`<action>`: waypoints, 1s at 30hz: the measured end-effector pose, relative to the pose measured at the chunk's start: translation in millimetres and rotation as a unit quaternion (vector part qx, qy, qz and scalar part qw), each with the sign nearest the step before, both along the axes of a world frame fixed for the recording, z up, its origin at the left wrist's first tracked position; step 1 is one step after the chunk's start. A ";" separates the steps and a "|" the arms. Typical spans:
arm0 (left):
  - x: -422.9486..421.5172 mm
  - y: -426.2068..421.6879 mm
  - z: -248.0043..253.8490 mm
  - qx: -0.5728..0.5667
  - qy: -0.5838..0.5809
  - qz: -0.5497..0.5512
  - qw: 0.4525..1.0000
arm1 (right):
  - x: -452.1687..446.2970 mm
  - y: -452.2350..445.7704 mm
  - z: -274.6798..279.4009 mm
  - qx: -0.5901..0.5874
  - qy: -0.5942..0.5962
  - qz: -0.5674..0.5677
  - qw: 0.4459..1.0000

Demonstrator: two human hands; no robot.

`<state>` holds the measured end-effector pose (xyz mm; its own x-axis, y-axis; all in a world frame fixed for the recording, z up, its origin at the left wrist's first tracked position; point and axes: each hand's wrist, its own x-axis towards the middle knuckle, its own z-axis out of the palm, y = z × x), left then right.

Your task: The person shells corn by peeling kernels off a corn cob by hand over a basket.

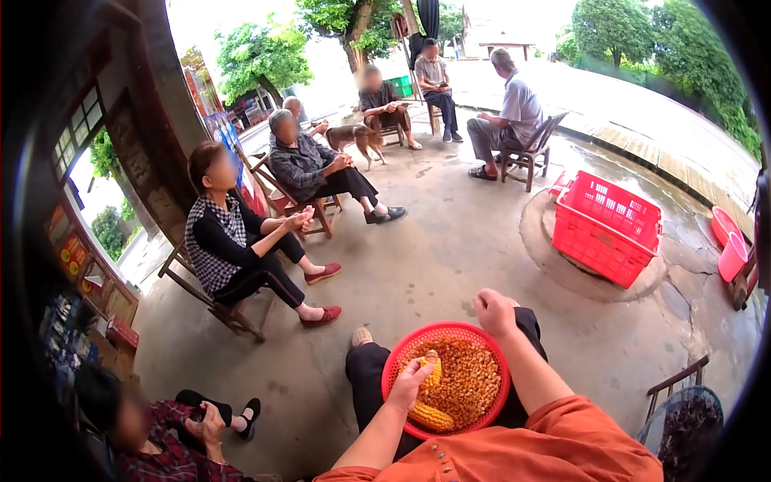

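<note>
Centrally, a red basket [507,377] is held in the lap of the seated person, and its floor is covered by loose corn kernels [474,379]. At the basket's ten o'clock, a partly stripped corn cob [434,371] is gripped in the left hand [408,386]; at its seven o'clock, a second cob [430,416], thickly set with yellow kernels, is laid on the loose grain. The right hand [494,313] is raised over the rim at one o'clock with fingers curled; whether anything is gripped in it cannot be told.

Towards ten o'clock from the basket, a red panel [74,251] is marked with yellow roundels; lettering may be printed there, but it is too small and warped to be read. Near nine o'clock, a red box [122,332] is seen beside stacked packets [66,329], whose labels are likewise illegible. Between ten and twelve o'clock, chairs are occupied by several people, and a brown dog [351,138] is seen among them. Between one and two o'clock, a red slatted crate [602,245] is set on the concrete floor [418,273].
</note>
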<state>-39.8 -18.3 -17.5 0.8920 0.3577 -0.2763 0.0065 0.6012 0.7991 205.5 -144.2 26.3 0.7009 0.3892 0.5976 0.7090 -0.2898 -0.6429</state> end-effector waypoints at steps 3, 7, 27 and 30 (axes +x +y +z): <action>2.2 -0.1 1.4 -0.057 -0.014 0.008 0.998 | -42.3 -6.8 12.0 -0.118 0.173 0.105 0.972; 4.2 -4.3 13.2 -0.096 -0.035 0.016 0.995 | -93.5 -30.1 25.1 -0.192 -0.004 0.182 0.964; 15.9 -1.9 3.2 0.075 0.028 -0.005 0.997 | -124.2 -22.8 -24.1 -0.097 0.257 0.248 0.929; 16.0 0.3 -6.2 0.126 0.044 -0.010 0.991 | -121.4 -24.2 -24.8 -0.131 0.233 0.271 0.925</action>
<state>-23.8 -18.0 -23.6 0.8762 0.4076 -0.2574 0.0923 0.3822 0.9194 84.1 -168.4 1.5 0.5184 0.8474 0.1148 0.4591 -0.1626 -0.8734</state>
